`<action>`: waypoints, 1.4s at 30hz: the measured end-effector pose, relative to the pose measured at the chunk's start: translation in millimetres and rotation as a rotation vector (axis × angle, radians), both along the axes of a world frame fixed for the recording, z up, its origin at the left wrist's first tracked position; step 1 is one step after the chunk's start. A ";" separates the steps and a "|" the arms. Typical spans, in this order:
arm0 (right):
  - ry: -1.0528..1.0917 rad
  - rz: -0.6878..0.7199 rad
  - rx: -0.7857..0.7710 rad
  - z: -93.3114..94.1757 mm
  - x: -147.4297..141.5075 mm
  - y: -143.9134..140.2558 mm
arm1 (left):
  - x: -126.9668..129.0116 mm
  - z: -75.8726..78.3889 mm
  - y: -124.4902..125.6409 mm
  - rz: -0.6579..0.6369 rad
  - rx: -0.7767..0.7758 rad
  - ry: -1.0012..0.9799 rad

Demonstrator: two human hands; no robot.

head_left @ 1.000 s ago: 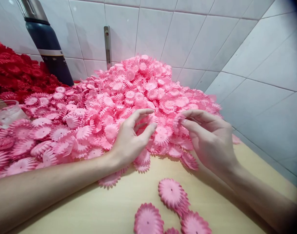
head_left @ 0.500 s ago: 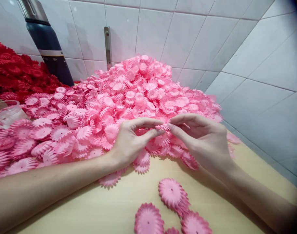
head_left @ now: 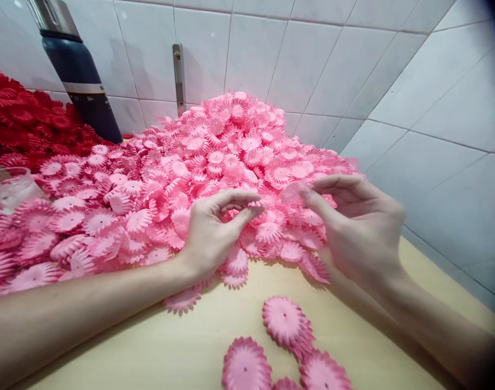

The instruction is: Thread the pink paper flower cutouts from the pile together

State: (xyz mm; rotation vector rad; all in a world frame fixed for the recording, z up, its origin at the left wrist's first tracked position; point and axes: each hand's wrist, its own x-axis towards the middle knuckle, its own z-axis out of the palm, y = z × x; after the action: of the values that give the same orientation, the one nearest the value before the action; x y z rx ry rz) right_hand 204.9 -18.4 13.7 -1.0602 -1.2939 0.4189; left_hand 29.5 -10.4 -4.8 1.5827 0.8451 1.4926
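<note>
A big heap of pink paper flowers (head_left: 215, 157) covers the tan table (head_left: 182, 346) up to the tiled wall. My left hand (head_left: 213, 230) rests on the heap's near edge, with thumb and forefinger pinched on a pink flower piece (head_left: 253, 205). My right hand (head_left: 359, 227) hovers just to its right, its thumb and forefinger pinching another pale pink flower piece (head_left: 293, 192). A small gap separates the two hands.
Three loose pink flowers (head_left: 286, 320) lie on the table in front of me. At the back left are a red flower heap (head_left: 28, 119), a dark blue bottle (head_left: 80, 81) and a clear container (head_left: 7, 187). A metal bracket (head_left: 177, 76) is fixed to the tiles.
A second ago the hands were apart, then their fingertips met on one pink piece. Now they have drawn apart again, and the right hand has risen slightly to the right.
</note>
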 end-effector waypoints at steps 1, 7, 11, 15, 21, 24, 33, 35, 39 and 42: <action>0.020 -0.012 0.000 -0.1 2.3 2.2 | 0.1 -0.2 -0.2 0.014 0.025 0.011; 0.048 0.004 -0.001 -4.0 6.7 8.6 | -0.5 8.5 -9.9 -0.052 0.316 0.215; 0.024 0.055 0.003 -5.4 3.7 6.4 | -1.0 16.7 -15.5 -0.495 0.403 0.453; -0.006 0.054 -0.018 -6.6 3.6 5.3 | -1.4 17.2 -15.5 -0.688 0.374 0.626; 0.037 0.076 -0.015 -8.1 5.0 6.0 | -0.4 12.1 -14.6 -0.503 0.174 0.321; 0.041 0.099 -0.035 -7.6 4.8 4.1 | 1.7 9.2 -10.5 -0.299 -0.025 0.098; -0.032 0.282 -0.080 -5.1 2.0 -3.3 | 2.6 6.0 -2.1 -0.179 -0.324 -0.196; -0.059 0.300 -0.072 -4.0 0.9 -4.1 | 2.7 6.7 -2.7 -0.173 -0.337 -0.211; -0.061 0.353 -0.080 -1.9 -1.3 -7.0 | 2.8 5.5 -2.5 -0.183 -0.342 -0.220; -0.058 0.364 -0.092 -0.7 -2.3 -9.2 | 2.2 4.1 -2.0 -0.194 -0.335 -0.198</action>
State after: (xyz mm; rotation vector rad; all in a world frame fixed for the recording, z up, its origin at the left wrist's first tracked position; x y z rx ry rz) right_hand 202.5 -27.6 13.0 -0.9178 -1.5368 0.7317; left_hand 31.7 -12.4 -0.6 1.2123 0.7594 1.2696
